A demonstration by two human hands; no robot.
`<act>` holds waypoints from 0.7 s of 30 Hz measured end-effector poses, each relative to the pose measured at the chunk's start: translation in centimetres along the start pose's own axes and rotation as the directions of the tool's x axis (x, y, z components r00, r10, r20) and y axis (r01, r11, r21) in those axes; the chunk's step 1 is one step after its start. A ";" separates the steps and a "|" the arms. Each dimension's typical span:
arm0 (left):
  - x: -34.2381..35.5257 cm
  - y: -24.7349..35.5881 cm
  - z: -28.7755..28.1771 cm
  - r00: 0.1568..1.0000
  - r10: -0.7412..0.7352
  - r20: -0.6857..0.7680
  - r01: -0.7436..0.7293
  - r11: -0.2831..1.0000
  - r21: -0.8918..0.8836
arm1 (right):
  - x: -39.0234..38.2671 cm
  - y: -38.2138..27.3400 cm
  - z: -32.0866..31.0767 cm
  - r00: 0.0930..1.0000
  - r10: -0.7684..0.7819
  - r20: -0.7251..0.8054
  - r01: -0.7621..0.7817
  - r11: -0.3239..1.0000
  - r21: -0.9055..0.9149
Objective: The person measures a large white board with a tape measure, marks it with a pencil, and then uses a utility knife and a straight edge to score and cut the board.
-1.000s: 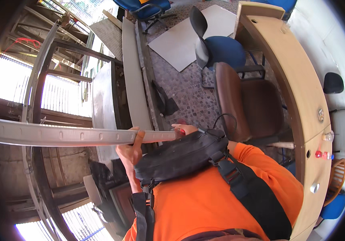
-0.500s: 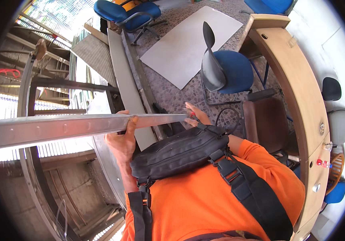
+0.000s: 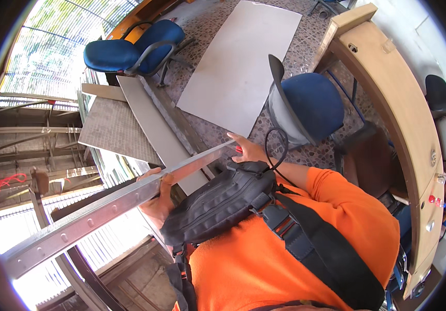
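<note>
A long silvery metal channel bar [image 3: 103, 210], with dimples along its face, slants from the lower left up towards the middle. My left hand [image 3: 159, 199] is wrapped around it partway along, thumb and fingers on opposite sides. At the bar's far end is my right hand [image 3: 251, 151], its index finger stretched along the tip. A small red thing [image 3: 239, 149] shows between the right thumb and fingers; its kind is too small to make out. A black padded chest bag [image 3: 217, 199] hides part of my wrists.
A white board [image 3: 238, 67] lies on the pebbled floor ahead. To its right stands a blue chair [image 3: 313, 109], with a curved wooden desk [image 3: 389, 78] beyond. Leaning boards [image 3: 116, 129] and a wooden frame [image 3: 38, 192] are on the left, near another blue chair [image 3: 155, 46].
The bar has tilted, its near end swinging lower while the far end points up to the right. My right hand's fingers have drawn together at the tip. The view has turned.
</note>
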State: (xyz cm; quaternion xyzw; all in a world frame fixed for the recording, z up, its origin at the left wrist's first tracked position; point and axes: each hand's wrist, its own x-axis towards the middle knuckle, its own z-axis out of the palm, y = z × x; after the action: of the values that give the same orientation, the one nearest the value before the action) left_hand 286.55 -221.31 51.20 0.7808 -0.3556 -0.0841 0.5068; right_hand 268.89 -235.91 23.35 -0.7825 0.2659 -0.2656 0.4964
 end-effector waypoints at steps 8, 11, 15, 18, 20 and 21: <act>13.8 -1.9 2.4 0.995 0.041 0.096 -0.037 0.998 -0.046 | 11.7 3.2 2.5 0.999 0.050 0.016 -0.051 0.994 0.097; 19.2 -3.3 2.9 0.997 0.038 0.067 -0.036 0.999 -0.034 | 15.9 3.1 4.0 0.996 0.071 -0.055 -0.065 0.993 0.098; 27.5 -5.4 2.4 0.993 0.088 0.079 -0.082 0.994 -0.078 | 23.3 3.1 5.2 0.991 0.123 -0.053 -0.115 0.985 0.129; 33.7 -6.8 1.7 0.983 0.164 0.082 -0.153 0.981 -0.122 | 28.3 2.1 6.5 0.970 0.125 -0.209 -0.096 0.985 0.142; 37.7 -6.8 1.5 0.982 0.177 0.060 -0.164 0.971 -0.172 | 32.4 1.2 7.0 0.932 0.068 -0.357 -0.065 0.998 0.019; 39.9 -7.2 1.2 0.966 0.252 0.061 -0.241 0.959 -0.146 | 34.0 0.5 6.7 0.912 0.086 -0.400 -0.090 0.996 0.009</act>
State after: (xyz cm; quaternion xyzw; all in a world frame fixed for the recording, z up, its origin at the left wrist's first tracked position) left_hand 318.62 -246.02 53.66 0.6896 -0.4632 -0.0755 0.5515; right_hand 297.76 -254.91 25.60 -0.7013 0.3978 -0.3961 0.4394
